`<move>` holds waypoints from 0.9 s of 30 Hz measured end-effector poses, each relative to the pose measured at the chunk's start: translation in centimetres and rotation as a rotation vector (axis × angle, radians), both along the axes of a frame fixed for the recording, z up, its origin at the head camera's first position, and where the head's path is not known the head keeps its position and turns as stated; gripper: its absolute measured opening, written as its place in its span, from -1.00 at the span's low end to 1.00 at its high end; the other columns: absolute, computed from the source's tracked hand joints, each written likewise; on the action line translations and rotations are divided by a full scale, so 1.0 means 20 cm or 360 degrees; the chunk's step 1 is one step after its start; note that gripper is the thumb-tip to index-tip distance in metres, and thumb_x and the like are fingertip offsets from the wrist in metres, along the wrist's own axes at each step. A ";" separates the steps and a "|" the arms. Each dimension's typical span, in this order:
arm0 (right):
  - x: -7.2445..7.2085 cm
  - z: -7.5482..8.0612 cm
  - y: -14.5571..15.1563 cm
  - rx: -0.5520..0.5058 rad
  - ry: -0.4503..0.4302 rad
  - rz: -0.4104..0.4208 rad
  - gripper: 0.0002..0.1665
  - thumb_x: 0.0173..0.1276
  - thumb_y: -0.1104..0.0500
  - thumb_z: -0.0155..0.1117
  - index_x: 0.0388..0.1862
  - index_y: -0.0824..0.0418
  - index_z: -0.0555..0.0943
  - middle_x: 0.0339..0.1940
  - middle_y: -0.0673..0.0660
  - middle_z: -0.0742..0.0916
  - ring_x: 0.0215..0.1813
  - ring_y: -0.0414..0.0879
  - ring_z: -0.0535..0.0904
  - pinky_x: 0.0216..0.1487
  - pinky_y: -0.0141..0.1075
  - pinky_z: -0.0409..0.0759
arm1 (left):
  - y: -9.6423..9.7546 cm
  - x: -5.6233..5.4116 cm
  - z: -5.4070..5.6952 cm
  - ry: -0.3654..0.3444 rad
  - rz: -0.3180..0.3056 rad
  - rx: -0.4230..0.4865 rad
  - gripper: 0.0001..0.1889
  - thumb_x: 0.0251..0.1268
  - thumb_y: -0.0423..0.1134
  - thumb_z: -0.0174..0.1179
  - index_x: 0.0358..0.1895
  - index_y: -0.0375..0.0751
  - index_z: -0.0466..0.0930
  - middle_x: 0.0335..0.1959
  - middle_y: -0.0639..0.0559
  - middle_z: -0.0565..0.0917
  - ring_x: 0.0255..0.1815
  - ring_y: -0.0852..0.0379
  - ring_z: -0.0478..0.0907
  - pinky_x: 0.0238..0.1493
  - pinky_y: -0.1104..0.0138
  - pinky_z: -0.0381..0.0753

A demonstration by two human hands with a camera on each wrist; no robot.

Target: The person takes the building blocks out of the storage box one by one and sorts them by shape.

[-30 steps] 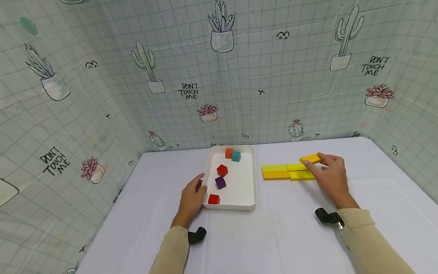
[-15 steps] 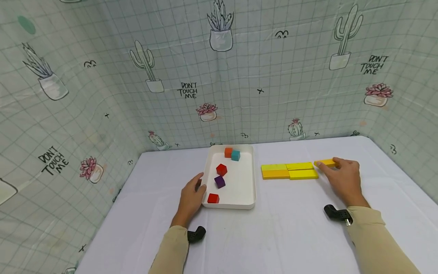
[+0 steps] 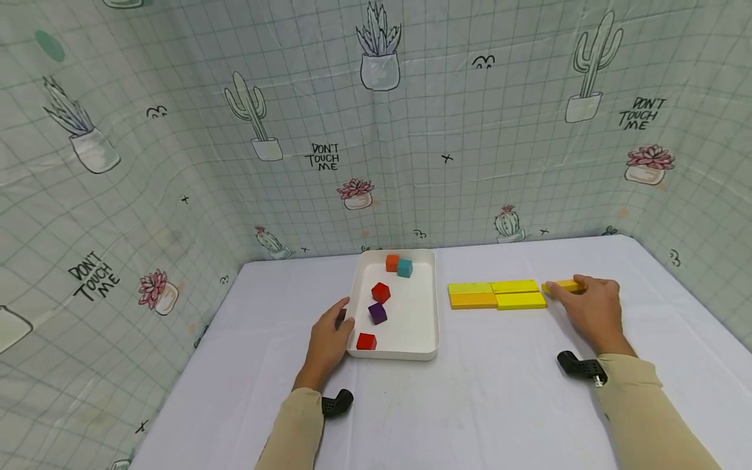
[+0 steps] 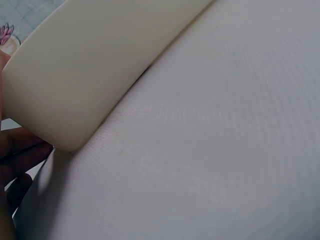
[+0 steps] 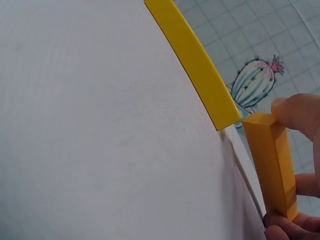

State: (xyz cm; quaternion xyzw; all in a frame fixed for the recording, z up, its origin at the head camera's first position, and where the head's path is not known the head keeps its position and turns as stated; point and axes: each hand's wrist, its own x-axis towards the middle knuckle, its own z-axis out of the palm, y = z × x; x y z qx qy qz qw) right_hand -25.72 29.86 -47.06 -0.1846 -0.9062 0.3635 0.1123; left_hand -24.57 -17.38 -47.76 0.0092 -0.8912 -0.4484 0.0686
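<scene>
My right hand (image 3: 595, 313) pinches a yellow-orange rectangular block (image 3: 565, 286) between thumb and fingers, just right of a flat group of yellow blocks (image 3: 520, 300). In the right wrist view the held block (image 5: 272, 167) stands close to the end of a brighter yellow block (image 5: 200, 65), with a thin gap seen between them. My left hand (image 3: 329, 334) holds the left rim of a white tray (image 3: 414, 326), the thumb at the edge. From the left wrist, fingers (image 4: 22, 157) show by the tray's corner, and part of that hand is cut off.
Inside the tray lie an orange cube (image 3: 392, 263), a teal cube (image 3: 405, 268), a red block (image 3: 380, 292), a purple cube (image 3: 378, 313) and another red block (image 3: 367, 341). A white cloth (image 3: 470, 405) covers the table, and a patterned curtain (image 3: 411, 130) hangs behind.
My right hand has carried the yellow-orange block rightward from above the group, then lowered it slightly beside the far row's right end. The left hand stays at the tray.
</scene>
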 end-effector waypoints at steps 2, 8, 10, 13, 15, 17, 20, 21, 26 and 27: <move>0.00 0.00 0.00 0.0032 -0.0008 0.0001 0.12 0.34 -0.34 0.23 0.45 0.55 0.25 0.35 0.65 0.18 0.30 0.50 0.21 0.31 0.29 0.30 | 0.00 0.00 0.00 -0.0007 0.0000 0.0002 -0.49 0.49 -0.18 0.07 0.47 -0.02 0.38 0.28 -0.12 0.56 0.38 -0.11 0.40 0.40 -0.14 0.28; -0.01 0.01 -0.01 0.0138 -0.0036 0.0001 0.10 0.32 -0.34 0.27 0.42 0.54 0.30 0.36 0.66 0.18 0.29 0.53 0.23 0.31 0.32 0.30 | 0.00 0.00 0.01 -0.0004 0.0002 0.0004 -0.49 0.49 -0.18 0.07 0.47 -0.03 0.39 0.27 -0.12 0.57 0.37 -0.11 0.40 0.41 -0.13 0.27; -0.02 0.01 -0.01 0.0162 -0.0036 -0.0009 0.07 0.33 -0.32 0.28 0.41 0.54 0.31 0.35 0.66 0.20 0.29 0.52 0.24 0.31 0.32 0.31 | -0.01 0.00 0.01 0.0003 0.0003 0.0000 -0.49 0.49 -0.19 0.07 0.46 -0.04 0.39 0.27 -0.12 0.57 0.37 -0.10 0.41 0.41 -0.12 0.28; -0.01 0.02 -0.02 0.0206 -0.0043 -0.0024 0.03 0.34 -0.28 0.30 0.40 0.55 0.32 0.33 0.66 0.23 0.28 0.52 0.25 0.29 0.32 0.33 | -0.01 0.00 0.01 0.0008 0.0001 -0.0002 -0.49 0.49 -0.19 0.07 0.47 -0.05 0.39 0.27 -0.14 0.57 0.37 -0.12 0.40 0.41 -0.12 0.28; -0.01 0.03 -0.02 0.0248 -0.0055 -0.0027 0.02 0.35 -0.27 0.29 0.38 0.55 0.34 0.29 0.66 0.27 0.26 0.52 0.26 0.26 0.32 0.36 | -0.01 0.01 0.01 0.0003 0.0005 0.0002 -0.49 0.49 -0.19 0.07 0.47 -0.04 0.38 0.27 -0.14 0.57 0.37 -0.12 0.40 0.41 -0.11 0.28; -0.01 0.03 -0.02 0.0284 -0.0069 -0.0028 0.01 0.35 -0.28 0.28 0.37 0.55 0.36 0.24 0.66 0.30 0.24 0.51 0.26 0.21 0.31 0.39 | -0.01 0.01 0.01 -0.0005 0.0009 0.0008 -0.49 0.49 -0.19 0.07 0.47 -0.04 0.38 0.28 -0.13 0.56 0.37 -0.12 0.40 0.40 -0.13 0.28; 0.00 0.03 -0.02 0.0319 -0.0103 -0.0034 0.01 0.35 -0.30 0.27 0.36 0.54 0.36 0.19 0.64 0.34 0.21 0.49 0.26 0.13 0.29 0.41 | 0.00 0.01 0.01 -0.0023 0.0013 0.0023 -0.49 0.49 -0.18 0.08 0.47 -0.02 0.38 0.28 -0.12 0.56 0.37 -0.11 0.39 0.40 -0.13 0.27; 0.00 0.03 -0.02 0.0318 -0.0111 -0.0035 0.01 0.35 -0.30 0.26 0.36 0.54 0.37 0.18 0.64 0.34 0.20 0.48 0.26 0.11 0.28 0.41 | 0.00 0.01 0.01 -0.0025 0.0013 0.0026 -0.49 0.49 -0.18 0.08 0.47 -0.02 0.38 0.28 -0.12 0.56 0.37 -0.11 0.39 0.41 -0.13 0.27; 0.00 0.02 -0.02 0.0314 -0.0121 -0.0029 0.03 0.33 -0.34 0.25 0.34 0.53 0.37 0.18 0.64 0.34 0.18 0.47 0.24 0.07 0.25 0.37 | 0.00 0.00 0.01 -0.0013 0.0001 0.0016 -0.49 0.49 -0.19 0.07 0.47 -0.04 0.39 0.27 -0.13 0.57 0.37 -0.11 0.41 0.40 -0.12 0.29; 0.01 0.02 -0.02 0.0318 -0.0123 -0.0020 0.03 0.33 -0.34 0.24 0.33 0.53 0.38 0.17 0.64 0.34 0.18 0.48 0.24 0.07 0.25 0.36 | 0.00 0.00 0.00 -0.0010 0.0000 0.0015 -0.49 0.49 -0.19 0.07 0.47 -0.04 0.39 0.26 -0.13 0.57 0.36 -0.11 0.41 0.40 -0.12 0.29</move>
